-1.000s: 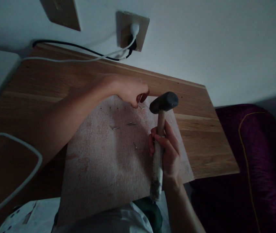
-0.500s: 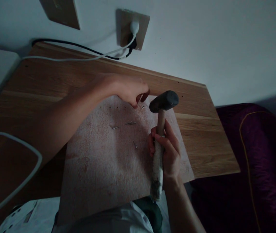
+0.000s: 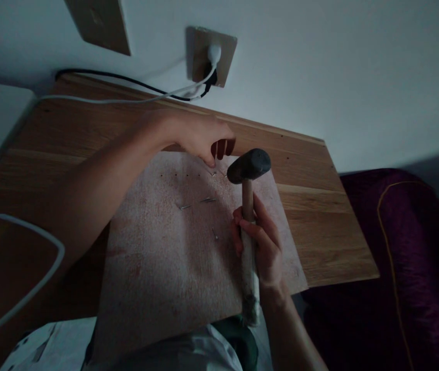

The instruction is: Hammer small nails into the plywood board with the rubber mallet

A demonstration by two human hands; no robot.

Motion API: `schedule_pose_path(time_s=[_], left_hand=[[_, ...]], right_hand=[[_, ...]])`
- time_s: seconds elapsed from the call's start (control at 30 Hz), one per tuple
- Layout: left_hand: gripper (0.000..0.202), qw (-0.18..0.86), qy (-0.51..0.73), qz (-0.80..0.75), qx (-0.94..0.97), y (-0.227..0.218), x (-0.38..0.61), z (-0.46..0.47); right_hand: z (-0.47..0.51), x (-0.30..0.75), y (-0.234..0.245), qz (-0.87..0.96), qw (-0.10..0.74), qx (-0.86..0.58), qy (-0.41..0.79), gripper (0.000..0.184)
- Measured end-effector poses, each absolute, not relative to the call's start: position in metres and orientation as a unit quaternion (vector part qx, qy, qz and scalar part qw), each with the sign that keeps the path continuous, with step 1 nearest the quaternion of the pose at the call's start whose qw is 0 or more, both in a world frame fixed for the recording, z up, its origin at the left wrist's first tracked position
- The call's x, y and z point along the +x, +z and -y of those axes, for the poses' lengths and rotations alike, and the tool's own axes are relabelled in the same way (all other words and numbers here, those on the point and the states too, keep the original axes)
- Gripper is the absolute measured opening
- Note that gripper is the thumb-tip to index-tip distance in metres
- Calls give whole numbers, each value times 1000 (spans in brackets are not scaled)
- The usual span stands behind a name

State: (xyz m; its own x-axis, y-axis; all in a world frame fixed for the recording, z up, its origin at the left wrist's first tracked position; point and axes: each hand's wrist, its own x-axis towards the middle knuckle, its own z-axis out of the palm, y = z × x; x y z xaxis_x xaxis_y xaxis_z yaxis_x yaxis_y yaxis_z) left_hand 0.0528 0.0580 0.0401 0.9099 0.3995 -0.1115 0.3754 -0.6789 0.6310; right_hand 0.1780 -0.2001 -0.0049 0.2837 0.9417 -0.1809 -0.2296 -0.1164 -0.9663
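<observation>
My right hand (image 3: 265, 245) is wrapped around the wooden handle of a hammer (image 3: 249, 221), whose dark head (image 3: 249, 166) is raised over the far right part of a worn, pale reddish board (image 3: 153, 257). Over the board's far edge hangs my left hand (image 3: 206, 138), thumb and curled fingers apart, with nothing visible between them. Just below its thumb stands a nail (image 3: 214, 174); another nail (image 3: 225, 175) is partly hidden by the hammer head. Loose nails (image 3: 207, 200) lie across the middle of the board. Several small dark dots form a row left of the thumb.
Beneath the board is a wooden tabletop (image 3: 320, 221) against the wall. A socket (image 3: 225, 56) holds plugs with a white cable (image 3: 127, 100) and a black one. Another white cable (image 3: 59, 252) loops at the left. Purple fabric (image 3: 416, 247) lies to the right.
My left thumb and fingers have spread apart, and the hand has shifted slightly left. The hammer has moved a little left, its head now partly covering a nail.
</observation>
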Motion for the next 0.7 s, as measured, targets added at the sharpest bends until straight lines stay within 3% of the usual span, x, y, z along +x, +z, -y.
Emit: schedule_pose_path(time_s=[0.27,0.43,0.7], left_hand=[[25,381,37,-185,905,24,46,-64],[19,405,131,-188,885,13,43,-74],[22,304,48,-197,931,25,41,-74]], right_hand=[[195,174,3,348,547,-553,523,33],[192,176,7,341,517,-570,541,43],[185,183,27,366,524,-560,526,38]])
